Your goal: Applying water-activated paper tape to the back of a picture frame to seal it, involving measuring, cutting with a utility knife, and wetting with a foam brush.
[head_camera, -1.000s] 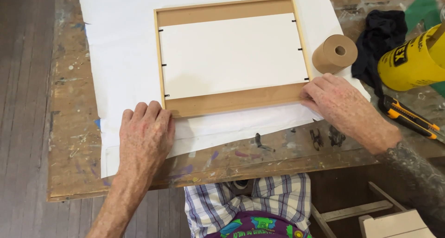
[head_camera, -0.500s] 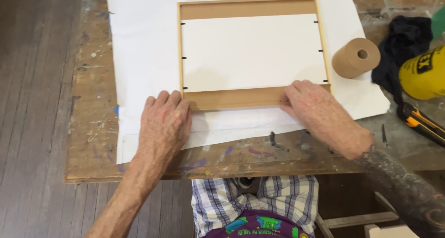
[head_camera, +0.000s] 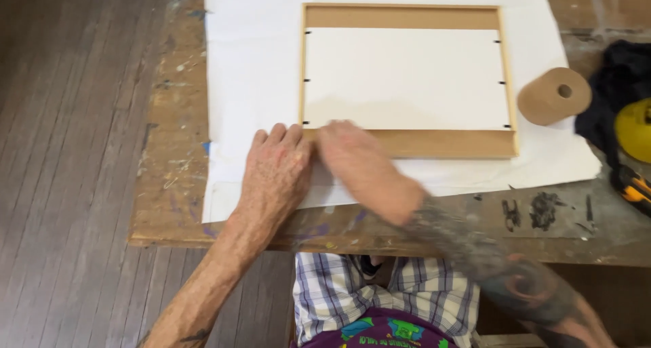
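Observation:
A wooden picture frame [head_camera: 441,144] lies face down on a white sheet of paper [head_camera: 258,63], with a white backing board [head_camera: 407,76] held inside by small black tabs. My left hand [head_camera: 274,175] rests flat on the paper at the frame's near-left corner, fingers together and touching its edge. My right hand [head_camera: 359,165], blurred with motion, lies palm down over the frame's near rail close to that same corner, right beside my left hand. Neither hand holds anything.
A brown tape roll [head_camera: 555,95] sits on the paper to the right of the frame. Past it are a black cloth [head_camera: 620,83], a yellow tool [head_camera: 636,127] and an orange-black tool [head_camera: 634,188]. The paint-stained wooden table [head_camera: 169,158] ends near me; plank floor lies left.
My right hand has slid left along the frame's near rail, from the right corner to beside my left hand. The camera view has shifted, so the frame sits further right.

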